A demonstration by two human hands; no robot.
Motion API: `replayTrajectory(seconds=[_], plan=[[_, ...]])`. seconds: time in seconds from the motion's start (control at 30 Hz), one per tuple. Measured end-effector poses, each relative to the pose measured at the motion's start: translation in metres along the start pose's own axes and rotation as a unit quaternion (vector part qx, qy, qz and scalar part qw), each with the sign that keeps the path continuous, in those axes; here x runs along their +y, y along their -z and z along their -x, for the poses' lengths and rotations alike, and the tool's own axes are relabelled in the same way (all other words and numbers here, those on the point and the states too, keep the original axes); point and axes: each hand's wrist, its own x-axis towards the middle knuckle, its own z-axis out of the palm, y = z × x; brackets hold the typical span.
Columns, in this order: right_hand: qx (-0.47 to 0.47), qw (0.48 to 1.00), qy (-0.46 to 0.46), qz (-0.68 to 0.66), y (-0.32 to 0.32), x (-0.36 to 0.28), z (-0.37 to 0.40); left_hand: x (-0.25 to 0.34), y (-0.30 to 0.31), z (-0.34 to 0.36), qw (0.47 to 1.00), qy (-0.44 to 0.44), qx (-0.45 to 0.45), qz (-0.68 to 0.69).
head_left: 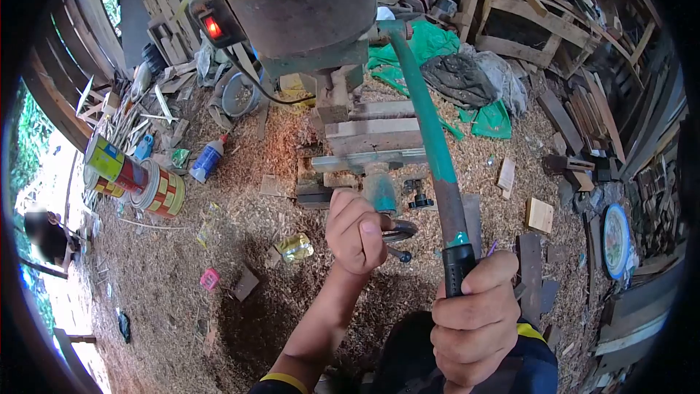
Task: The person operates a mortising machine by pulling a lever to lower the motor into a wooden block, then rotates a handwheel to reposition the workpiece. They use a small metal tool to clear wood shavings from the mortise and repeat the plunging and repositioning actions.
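My right hand (475,321) is wrapped round the black grip of a long green lever (425,113), which slants up to the machine's head (299,7). My left hand (354,232) is closed at a dark handwheel (401,232) below the machine's table; the fingers cover part of its rim. A wooden workpiece (375,136) lies across the machine, behind a metal bar (394,160). The tool under the head is partly hidden by a wood block (332,108). A switch (211,27) on the head glows red.
Wood shavings (168,270) cover the floor. Paint cans (160,190) and a blue bottle (208,160) stand at left. Green cloth (492,120) lies behind the machine, near a slatted crate (532,22). Stacked boards (590,113) line the right. Another person (55,237) is at far left.
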Motion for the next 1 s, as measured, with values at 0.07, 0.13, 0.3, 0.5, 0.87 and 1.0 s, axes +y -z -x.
replayTrajectory(seconds=[0.07,0.13,0.3,0.5,0.87,1.0], plan=[[-0.004,1.000,0.005,0.005,-0.002,0.002,0.007,-0.001,0.000,0.003,1.000,0.008,0.005,0.011],[0.032,0.999,0.011,-0.007,-0.009,0.004,0.006,-0.003,0.001,0.006,1.000,0.014,0.006,0.024],[0.001,0.999,0.039,-0.012,-0.003,0.003,0.037,-0.003,0.003,0.010,0.998,0.031,0.020,0.052],[-0.020,0.995,0.090,-0.026,0.001,0.019,0.054,-0.007,-0.002,0.011,0.998,0.022,0.039,0.054],[-0.028,0.999,0.021,0.011,0.002,0.001,0.059,-0.003,0.003,0.005,0.987,0.128,-0.090,-0.033],[-0.072,0.996,-0.041,0.011,0.004,-0.006,0.048,-0.004,-0.004,-0.001,0.977,0.108,-0.127,-0.131]])
